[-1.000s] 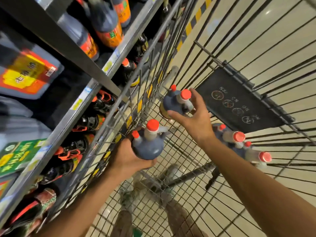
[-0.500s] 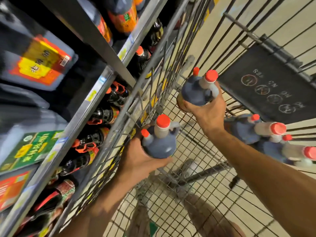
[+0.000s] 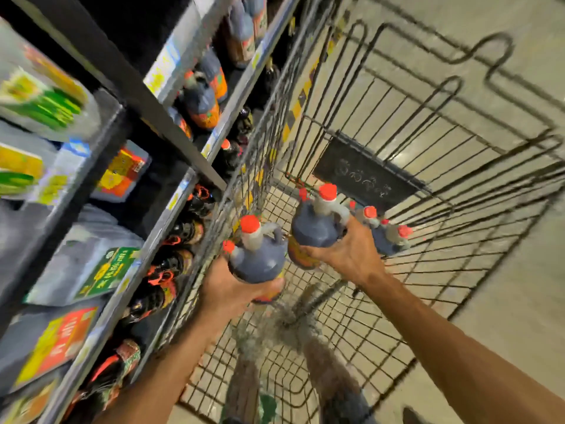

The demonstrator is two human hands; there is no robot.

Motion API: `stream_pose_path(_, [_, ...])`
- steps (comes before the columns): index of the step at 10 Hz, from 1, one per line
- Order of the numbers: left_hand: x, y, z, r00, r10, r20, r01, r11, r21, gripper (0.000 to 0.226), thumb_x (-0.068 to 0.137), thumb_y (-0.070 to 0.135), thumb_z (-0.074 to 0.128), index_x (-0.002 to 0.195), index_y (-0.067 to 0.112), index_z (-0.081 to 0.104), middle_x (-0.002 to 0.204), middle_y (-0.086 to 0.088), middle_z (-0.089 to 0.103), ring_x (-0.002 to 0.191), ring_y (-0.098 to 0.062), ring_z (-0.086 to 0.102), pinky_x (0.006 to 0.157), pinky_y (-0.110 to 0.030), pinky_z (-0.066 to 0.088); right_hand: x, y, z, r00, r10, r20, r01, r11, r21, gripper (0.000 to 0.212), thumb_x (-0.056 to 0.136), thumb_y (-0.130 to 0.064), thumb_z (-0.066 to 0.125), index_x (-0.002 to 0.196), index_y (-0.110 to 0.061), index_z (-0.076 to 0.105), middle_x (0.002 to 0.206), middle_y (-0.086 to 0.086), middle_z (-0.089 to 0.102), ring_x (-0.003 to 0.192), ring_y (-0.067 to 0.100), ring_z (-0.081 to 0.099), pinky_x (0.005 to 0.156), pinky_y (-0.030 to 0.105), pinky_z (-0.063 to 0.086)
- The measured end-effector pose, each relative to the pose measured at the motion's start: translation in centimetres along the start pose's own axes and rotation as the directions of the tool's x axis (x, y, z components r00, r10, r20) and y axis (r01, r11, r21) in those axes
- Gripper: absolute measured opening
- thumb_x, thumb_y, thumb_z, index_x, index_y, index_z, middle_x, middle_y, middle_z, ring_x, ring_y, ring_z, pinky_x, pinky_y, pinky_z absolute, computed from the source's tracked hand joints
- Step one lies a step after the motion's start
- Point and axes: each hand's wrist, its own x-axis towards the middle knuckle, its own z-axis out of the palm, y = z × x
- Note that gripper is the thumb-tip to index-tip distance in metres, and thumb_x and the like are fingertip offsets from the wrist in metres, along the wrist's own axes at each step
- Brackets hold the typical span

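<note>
My left hand (image 3: 227, 290) grips a dark jug-shaped sauce bottle with a red cap (image 3: 258, 255) from below, over the wire shopping cart (image 3: 428, 240). To its right my right hand (image 3: 348, 255) holds a second matching bottle (image 3: 318, 226), slightly higher. Both bottles stand upright above the cart's basket. Behind my right hand, two more red-capped bottles (image 3: 386, 234) lie in the cart near its far end.
Store shelves (image 3: 171, 209) at left hold dark bottles with red caps and flat packaged goods. A dark sign panel (image 3: 363, 179) hangs on the cart's far wall. Pale floor tiles (image 3: 504, 301) lie to the right. My legs show through the cart's mesh below.
The view has swung and blurred. My right hand with its bottle has come back closer to the left one; both bottles now sit side by side over the cart.
</note>
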Motion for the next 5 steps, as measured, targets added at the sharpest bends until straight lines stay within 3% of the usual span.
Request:
stream_pose_path(1, [-5.4, 3.7, -2.3, 0.997, 0.071, 0.004, -0.071, 0.997, 0.021, 0.076, 0.051, 0.023, 0.100, 0.108, 0.022, 0.050, 0.096, 0.016, 0.059, 0.086, 0.001, 0.058, 0.073, -0.015, 0.043, -5.7, -3.3, -2.7, 0.999, 0.025, -0.039, -0.023, 0.998, 0.053, 0.083, 0.057, -0.057, 0.089, 0.127, -0.028, 0.055, 0.121, -0.009, 0.066, 0.112, 0.011, 0.062, 0.097, 0.034, 0.053])
stream_pose_path(2, [-10.0, 6.1, -4.2, 0.990, 0.139, 0.010, -0.139, 0.990, -0.012, 0.070, 0.053, 0.011, 0.099, 0.105, 0.022, 0.053, 0.100, 0.013, 0.061, 0.083, 0.003, 0.063, 0.071, -0.009, 0.045, -13.4, -8.5, -6.4, 0.997, 0.053, 0.052, -0.058, 0.995, 0.086, 0.054, 0.063, -0.044, 0.092, 0.105, -0.038, 0.058, 0.098, -0.024, 0.064, 0.087, -0.010, 0.062, 0.082, 0.016, 0.050])
stream_pose_path(3, [-13.9, 7.1, -5.6, 0.970, 0.241, 0.009, -0.241, 0.970, -0.031, 0.068, 0.059, 0.000, 0.095, 0.106, 0.031, 0.056, 0.107, 0.015, 0.065, 0.087, 0.016, 0.063, 0.073, -0.006, 0.049, -18.2, -9.9, -8.1, 0.999, 0.031, -0.035, -0.029, 0.998, 0.055, 0.055, 0.066, -0.039, 0.091, 0.108, -0.037, 0.056, 0.096, -0.031, 0.057, 0.081, -0.023, 0.056, 0.073, 0.004, 0.044])
stream_pose_path(4, [-16.9, 7.4, -6.9, 0.953, 0.303, 0.012, -0.303, 0.953, -0.011, 0.074, 0.055, 0.014, 0.099, 0.118, 0.023, 0.061, 0.116, 0.005, 0.069, 0.107, -0.007, 0.067, 0.087, -0.027, 0.055, -22.5, -11.2, -9.1, 0.996, 0.005, -0.089, 0.001, 0.998, 0.059, 0.063, 0.068, -0.038, 0.092, 0.119, -0.030, 0.056, 0.099, -0.032, 0.055, 0.084, -0.029, 0.052, 0.072, -0.003, 0.040])
stream_pose_path(5, [-19.6, 7.1, -7.8, 0.936, 0.350, 0.017, -0.350, 0.937, -0.017, 0.074, 0.052, 0.020, 0.101, 0.114, 0.026, 0.061, 0.114, 0.008, 0.068, 0.109, -0.008, 0.066, 0.089, -0.029, 0.054, -26.1, -11.2, -9.5, 0.984, -0.073, -0.164, 0.080, 0.996, 0.041, 0.066, 0.071, -0.030, 0.093, 0.126, -0.018, 0.060, 0.111, -0.020, 0.063, 0.096, -0.012, 0.058, 0.081, 0.000, 0.042])
